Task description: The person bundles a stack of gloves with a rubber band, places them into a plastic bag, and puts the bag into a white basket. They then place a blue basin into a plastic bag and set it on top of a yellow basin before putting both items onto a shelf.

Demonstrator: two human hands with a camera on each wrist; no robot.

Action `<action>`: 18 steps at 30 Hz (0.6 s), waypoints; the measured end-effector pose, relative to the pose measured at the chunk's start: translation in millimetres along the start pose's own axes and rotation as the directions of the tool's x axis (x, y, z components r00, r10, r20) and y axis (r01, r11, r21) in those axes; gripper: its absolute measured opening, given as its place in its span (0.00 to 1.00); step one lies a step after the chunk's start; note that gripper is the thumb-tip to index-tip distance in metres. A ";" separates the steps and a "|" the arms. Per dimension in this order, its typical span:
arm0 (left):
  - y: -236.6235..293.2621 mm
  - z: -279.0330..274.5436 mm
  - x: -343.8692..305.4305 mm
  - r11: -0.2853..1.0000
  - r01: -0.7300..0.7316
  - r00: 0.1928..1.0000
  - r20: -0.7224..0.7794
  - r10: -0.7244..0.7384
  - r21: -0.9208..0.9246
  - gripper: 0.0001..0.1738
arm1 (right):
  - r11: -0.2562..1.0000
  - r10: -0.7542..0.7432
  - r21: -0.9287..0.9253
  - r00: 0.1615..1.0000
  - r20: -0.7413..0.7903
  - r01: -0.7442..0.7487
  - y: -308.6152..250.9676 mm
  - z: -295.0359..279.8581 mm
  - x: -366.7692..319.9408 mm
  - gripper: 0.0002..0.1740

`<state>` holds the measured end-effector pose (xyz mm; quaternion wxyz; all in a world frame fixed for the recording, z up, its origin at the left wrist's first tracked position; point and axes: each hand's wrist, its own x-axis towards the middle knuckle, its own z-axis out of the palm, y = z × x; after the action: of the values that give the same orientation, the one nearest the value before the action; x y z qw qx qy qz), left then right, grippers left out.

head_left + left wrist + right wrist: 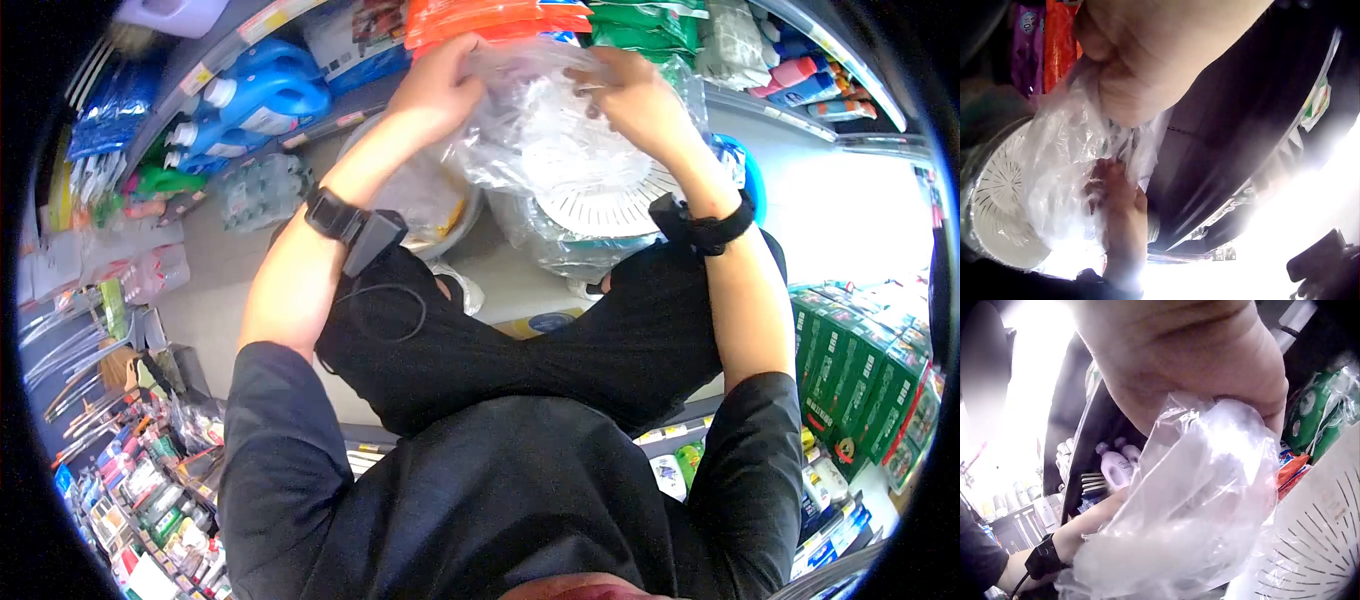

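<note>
A clear plastic bag [520,110] is spread between my two hands over a white slotted basket [610,200]. My left hand [437,88] grips the bag's left edge, its fingers partly covered by the film. On the other side my right hand [640,100] pinches the bag with curled fingers. Bunched folds of the bag [1191,506] hang below the right palm in the right wrist view. The basket's round slotted bottom [1004,181] shows beside the bag in the left wrist view. More clear wrapping surrounds the basket lower down.
A clear-wrapped tub [440,215] stands left of the basket, and a blue basin [740,165] shows behind it at right. Blue detergent bottles [265,95] and orange packs [480,20] line the shelf ahead. Green boxes [860,370] are stacked at right.
</note>
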<state>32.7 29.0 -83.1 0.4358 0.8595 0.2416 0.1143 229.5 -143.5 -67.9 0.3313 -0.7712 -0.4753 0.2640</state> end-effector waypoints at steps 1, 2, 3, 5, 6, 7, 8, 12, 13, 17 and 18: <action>-6.7 0.9 -0.4 0.997 -0.041 0.999 -0.025 0.043 0.067 0.22 | 0.998 -0.016 -0.057 1.000 -0.018 0.015 -1.5 1.4 -1.0 0.27; -12.4 3.9 1.9 0.988 -0.091 0.995 -0.039 0.096 0.125 0.24 | 0.994 -0.078 -0.085 0.995 -0.054 0.073 0.9 4.6 -4.6 0.29; -21.0 3.5 6.2 0.981 -0.129 0.989 -0.049 0.137 0.144 0.25 | 0.985 -0.140 -0.116 0.986 -0.091 0.129 3.8 8.0 -7.8 0.31; -22.8 -4.1 11.0 0.988 -0.107 0.990 -0.082 0.116 0.108 0.24 | 0.975 -0.220 -0.059 0.973 -0.072 0.216 -4.8 11.9 -11.3 0.38; -16.8 -10.3 10.1 0.998 -0.038 0.994 -0.100 0.044 0.059 0.22 | 0.982 -0.189 0.011 0.982 -0.003 0.189 -15.5 9.3 -14.4 0.40; -26.9 -15.1 12.6 0.997 0.014 0.992 -0.120 -0.023 -0.075 0.19 | 0.983 -0.183 -0.017 0.982 -0.041 0.183 -17.9 11.6 -17.3 0.41; -35.1 -19.4 14.9 0.977 0.072 0.986 -0.130 -0.100 -0.202 0.17 | 0.983 -0.183 -0.039 0.980 -0.075 0.181 -18.2 13.7 -19.9 0.41; -20.6 -26.8 18.0 0.810 0.132 0.983 -0.028 -0.179 -0.572 0.15 | 0.993 -0.119 -0.036 0.987 -0.107 0.115 -15.9 10.3 -24.7 0.37; -17.7 -23.3 16.1 0.777 0.148 0.982 0.000 -0.187 -0.613 0.16 | 0.994 -0.105 -0.017 0.992 -0.072 0.104 -15.8 4.0 -24.0 0.36; 50.6 6.1 14.1 0.654 0.032 0.992 -0.055 -0.112 -0.755 0.18 | 0.982 -0.110 -0.158 0.993 -0.029 0.104 9.6 -37.4 -12.0 0.25; 51.8 4.0 17.3 0.631 -0.024 0.994 -0.087 -0.068 -0.775 0.18 | 0.990 -0.011 -0.140 0.999 0.039 0.016 15.5 -68.7 -13.5 0.22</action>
<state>65.4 9.0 -44.1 0.7502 0.5785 0.2026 0.2478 282.2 -178.8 -34.4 0.2688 -0.7841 -0.5042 0.2424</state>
